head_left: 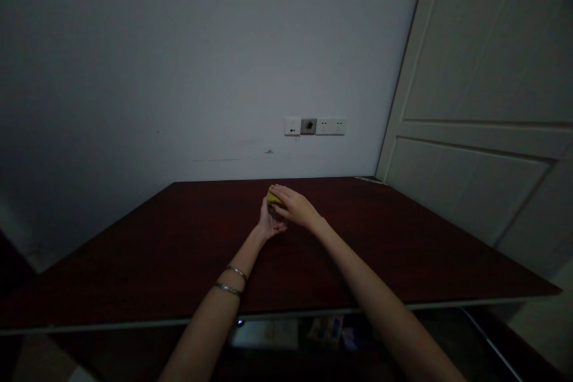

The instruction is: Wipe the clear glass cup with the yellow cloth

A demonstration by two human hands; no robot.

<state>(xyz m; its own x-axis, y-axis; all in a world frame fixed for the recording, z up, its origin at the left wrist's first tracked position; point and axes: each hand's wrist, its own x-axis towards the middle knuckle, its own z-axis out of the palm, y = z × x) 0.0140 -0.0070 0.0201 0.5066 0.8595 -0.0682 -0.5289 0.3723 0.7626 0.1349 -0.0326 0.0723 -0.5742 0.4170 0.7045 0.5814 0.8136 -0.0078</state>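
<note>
Over the middle of the dark red table, my two hands meet. My right hand (pixel 294 206) comes in from the right, its fingers closed over a small yellow piece (pixel 272 197) that looks like a sponge or a folded cloth. Below and beside it, my left hand (pixel 267 224) is curled, palm turned inward and thumb side towards the right. A small dark thing (pixel 274 212) shows between the palms, mostly covered by the fingers; its kind cannot be made out. Two metal bangles (pixel 229 287) circle my left forearm.
The dark red tabletop (pixel 147 250) reaches back to a pale wall (pixel 201 59) with several sockets and switch plates (pixel 330 126). A white panelled door (pixel 483 101) stands at the right. Below the front edge, a shelf holds a pale flat box (pixel 266 334) and small packets (pixel 326 331).
</note>
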